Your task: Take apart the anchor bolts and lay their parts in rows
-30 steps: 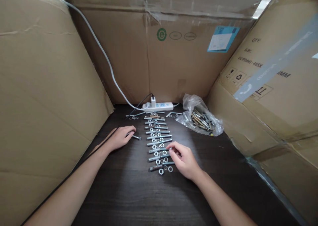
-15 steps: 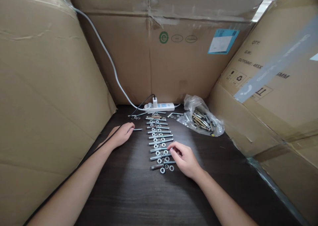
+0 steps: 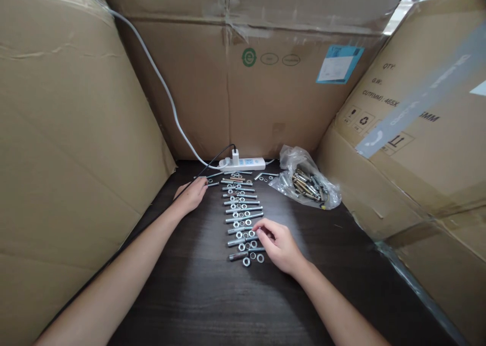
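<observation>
Across the left hand (image 3: 194, 193), a thin black cable (image 3: 184, 191)

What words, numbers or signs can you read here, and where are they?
Right box: "QTY:"
Right box: "G.W."
Right box: "CUTF(MM): 465X", then "MM" beyond the tape
Right box: glass, recycling and up-arrow signs
Back box: green "e"
Tape: phone sign; lettering blurred
Blue label, ovals beside the "e", power strip: too small

Left fingers (image 3: 203, 182) hold a bolt (image 3: 214, 184) near the power strip (image 3: 259, 164).
</observation>
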`<state>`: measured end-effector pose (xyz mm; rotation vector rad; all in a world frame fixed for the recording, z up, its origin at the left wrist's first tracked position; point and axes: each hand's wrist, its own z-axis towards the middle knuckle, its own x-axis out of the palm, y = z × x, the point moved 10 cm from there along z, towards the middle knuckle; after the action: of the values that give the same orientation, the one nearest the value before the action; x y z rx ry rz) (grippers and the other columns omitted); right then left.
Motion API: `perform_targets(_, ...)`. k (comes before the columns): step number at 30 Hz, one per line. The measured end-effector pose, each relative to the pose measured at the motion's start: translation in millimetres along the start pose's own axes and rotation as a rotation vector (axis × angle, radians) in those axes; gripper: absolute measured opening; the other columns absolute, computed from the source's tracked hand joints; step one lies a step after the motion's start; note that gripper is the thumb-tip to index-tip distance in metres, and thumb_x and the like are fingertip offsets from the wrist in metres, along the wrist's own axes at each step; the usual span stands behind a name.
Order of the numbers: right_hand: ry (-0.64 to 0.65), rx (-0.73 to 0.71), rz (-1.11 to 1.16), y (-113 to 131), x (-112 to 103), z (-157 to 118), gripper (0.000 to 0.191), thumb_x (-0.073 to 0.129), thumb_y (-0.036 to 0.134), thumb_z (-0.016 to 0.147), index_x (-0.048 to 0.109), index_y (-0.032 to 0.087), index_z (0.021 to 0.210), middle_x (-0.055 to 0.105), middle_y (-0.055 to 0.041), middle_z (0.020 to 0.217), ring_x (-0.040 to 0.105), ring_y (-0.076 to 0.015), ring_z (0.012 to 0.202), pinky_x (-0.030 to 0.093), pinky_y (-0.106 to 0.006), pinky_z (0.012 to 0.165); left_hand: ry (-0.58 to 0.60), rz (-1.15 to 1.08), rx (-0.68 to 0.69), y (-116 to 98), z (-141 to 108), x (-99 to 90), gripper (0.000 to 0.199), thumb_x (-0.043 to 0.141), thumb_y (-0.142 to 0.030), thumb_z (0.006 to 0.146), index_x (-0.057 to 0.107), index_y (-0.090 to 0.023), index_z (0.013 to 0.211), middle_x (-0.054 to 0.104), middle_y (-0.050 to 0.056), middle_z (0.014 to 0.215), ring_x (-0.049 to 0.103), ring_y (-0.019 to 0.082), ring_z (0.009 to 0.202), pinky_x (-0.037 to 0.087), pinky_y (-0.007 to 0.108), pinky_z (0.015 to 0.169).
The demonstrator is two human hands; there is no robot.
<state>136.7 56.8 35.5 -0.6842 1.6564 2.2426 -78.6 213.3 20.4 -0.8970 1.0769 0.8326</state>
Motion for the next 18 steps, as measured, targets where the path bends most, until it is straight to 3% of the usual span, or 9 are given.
perform_targets(11, 0.003, 0.005, -0.035, -3, -2, 1, 0.016, 0.045, 0.017, 0.086, 0.060, 0.019, 0.085, 0.055, 0.0026, 0.068, 0.045, -0.0105, 0.057, 0.032, -0.022, 0.054, -0.011, -0.033, -0.053, 2, 8, -6.3, 0.025, 0.031, -0.038, 0.092, 0.050, -0.026, 0.103, 0.062, 0.002, 0.103, 0.059, 0.019, 0.093, 0.041, 0.027, 0.076)
perform_targets(16, 0.024, -0.028, -0.005, 0, -2, 1, 0.019, 0.043, 0.013, 0.086, 0.061, 0.019, 0.086, 0.063, 0.0000, 0.081, 0.055, -0.0128, 0.072, 0.039, -0.022, 0.066, 0.033, 0.033, -0.228, 24, -7, -15.0, 0.028, 0.029, -0.031, 0.089, 0.047, -0.024, 0.109, 0.062, 0.002, 0.082, 0.061, 0.021, 0.074, 0.041, 0.027, 0.066)
perform_targets(18, 0.034, -0.033, 0.002, 1, -1, 1, 0.020, 0.042, 0.013, 0.086, 0.061, 0.019, 0.087, 0.064, -0.0004, 0.082, 0.057, -0.0134, 0.075, 0.040, -0.022, 0.068, 0.066, 0.050, -0.238, 27, -11, -13.8, 0.028, 0.031, -0.030, 0.087, 0.044, -0.023, 0.111, 0.061, 0.002, 0.077, 0.061, 0.022, 0.070, 0.040, 0.028, 0.062)
